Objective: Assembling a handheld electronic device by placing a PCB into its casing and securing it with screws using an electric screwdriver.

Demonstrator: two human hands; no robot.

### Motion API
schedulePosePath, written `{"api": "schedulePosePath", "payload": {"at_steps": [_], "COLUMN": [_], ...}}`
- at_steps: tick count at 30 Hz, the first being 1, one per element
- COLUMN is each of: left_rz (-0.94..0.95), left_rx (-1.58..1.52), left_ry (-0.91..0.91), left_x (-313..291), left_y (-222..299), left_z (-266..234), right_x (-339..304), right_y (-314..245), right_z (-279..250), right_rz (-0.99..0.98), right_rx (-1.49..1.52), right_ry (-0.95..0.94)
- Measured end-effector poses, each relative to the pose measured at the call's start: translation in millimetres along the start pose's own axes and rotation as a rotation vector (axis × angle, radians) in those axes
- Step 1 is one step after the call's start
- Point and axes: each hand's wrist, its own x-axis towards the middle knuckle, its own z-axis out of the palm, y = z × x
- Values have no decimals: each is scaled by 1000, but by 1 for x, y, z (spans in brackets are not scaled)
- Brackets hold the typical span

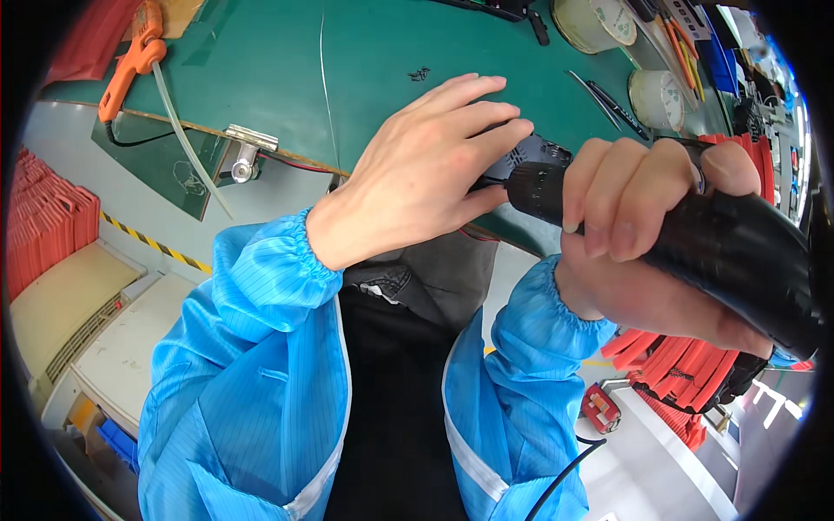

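Observation:
My right hand point(625, 204) is wrapped round a black electric screwdriver point(738, 252), its nose pointing left. Just past that nose, a dark housing with vent slots point(543, 152) lies partly hidden behind my left hand point(426, 152). The left fingers curve over the housing's near side, and the thumb sits close beside the screwdriver's bit. Where the bit touches is covered by the fingers. A small heap of dark screws point(420, 75) lies on the green bench mat point(269, 61), beyond my left fingertips.
An orange glue gun point(135, 69) with a pale glue stick rests at the left, near a metal clamp point(248, 152) on the bench edge. At the right are two round tubs point(599, 22), pens point(618, 108) and red foam pieces point(686, 369). More red foam point(52, 217) is stacked far left.

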Motion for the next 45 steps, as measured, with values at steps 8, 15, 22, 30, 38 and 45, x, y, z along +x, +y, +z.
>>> {"api": "schedulePosePath", "payload": {"at_steps": [8,15,22,30,38,45], "left_rz": [15,18,10,13,6,10], "left_rx": [-22,-13,-19,-30,-21,-28], "left_ry": [18,19,24,14,19,44], "left_x": [-1,-1,-1,0,-1,-2], "left_y": [-2,-1,-2,0,-2,-3], "left_z": [-1,-1,-2,-1,-1,2], "right_x": [-1,6,6,10,6,8], "right_y": [7,13,14,9,12,14], "right_z": [6,29,38,57,38,57], "right_rz": [35,-23,-18,-15,22,35], "right_rx": [-7,-157,-164,-215,-351,-463], "right_ry": [84,127,268,428,280,395]}}
